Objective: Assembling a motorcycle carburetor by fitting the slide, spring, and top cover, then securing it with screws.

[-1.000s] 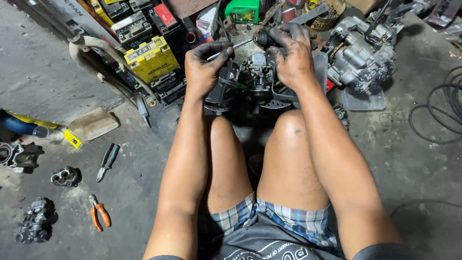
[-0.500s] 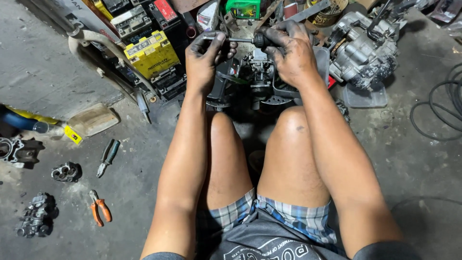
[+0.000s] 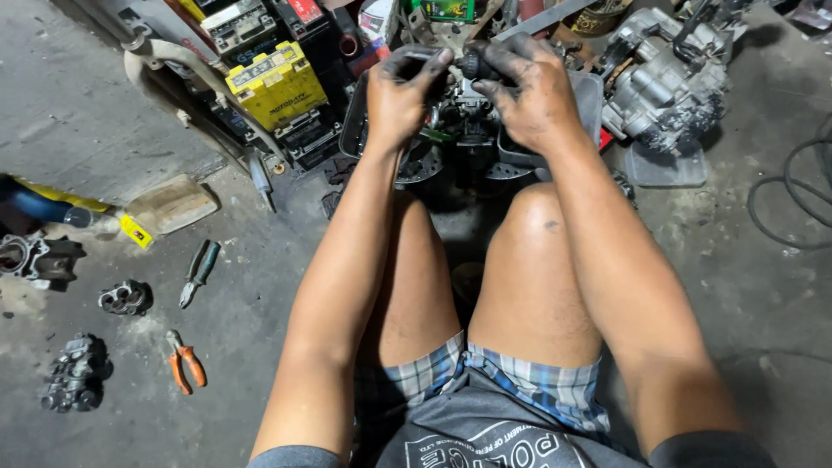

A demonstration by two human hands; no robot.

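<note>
My two greasy hands meet over a dark, oily carburettor-like part [image 3: 458,130] that sits beyond my knees. My right hand [image 3: 530,91] is closed around the dark handle of a screwdriver [image 3: 472,65]. My left hand [image 3: 400,95] pinches the front end of the same tool with curled fingers; the shaft is mostly hidden by them. The part rests in a dark grey tray [image 3: 591,95], between my bare knees.
A grey engine block [image 3: 663,82] lies right of the tray, and a yellow battery [image 3: 276,82] stands among black ones on the left. Orange-handled pliers [image 3: 186,362], green-handled pliers [image 3: 199,271] and small metal parts [image 3: 126,297] lie on the concrete floor. A black cable [image 3: 780,208] loops at the right.
My hands have drawn closer together on the screwdriver, so its bare shaft no longer shows. The view has shifted slightly toward the tray.
</note>
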